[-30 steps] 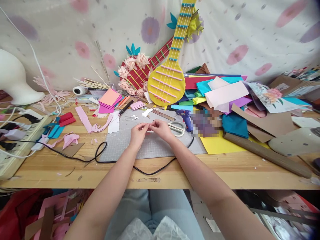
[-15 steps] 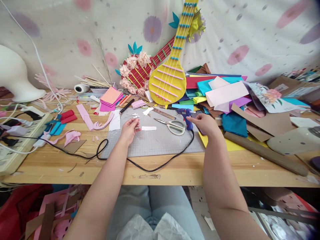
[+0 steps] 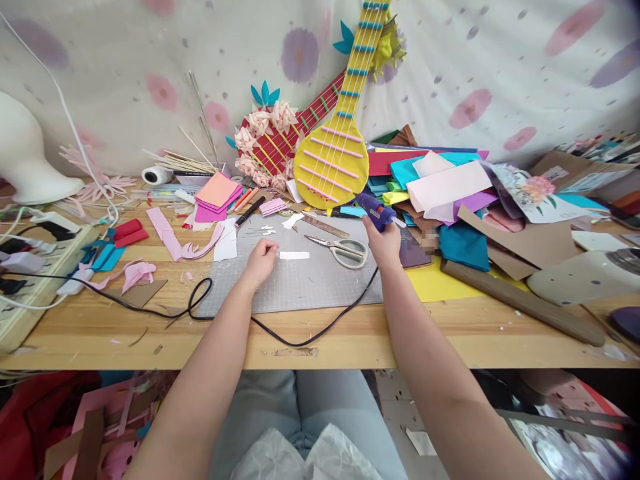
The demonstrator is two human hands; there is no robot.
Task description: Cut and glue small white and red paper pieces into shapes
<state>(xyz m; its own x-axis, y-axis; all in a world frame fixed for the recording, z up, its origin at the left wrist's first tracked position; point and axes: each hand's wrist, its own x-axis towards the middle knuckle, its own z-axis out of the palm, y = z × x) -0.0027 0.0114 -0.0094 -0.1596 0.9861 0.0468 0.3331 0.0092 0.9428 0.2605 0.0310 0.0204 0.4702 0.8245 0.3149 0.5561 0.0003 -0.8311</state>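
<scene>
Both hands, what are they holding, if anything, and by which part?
The right hand holds the glue gun, apparently by its handle, mostly hidden. Whether the left hand holds anything can't be told; a white strip lies beside it.

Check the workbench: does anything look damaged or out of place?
The wooden tabletop has a ragged brown patch near its front edge, possibly surface damage. The black cord of the glue gun in the right hand loops untidily beside the cutting mat.
</scene>
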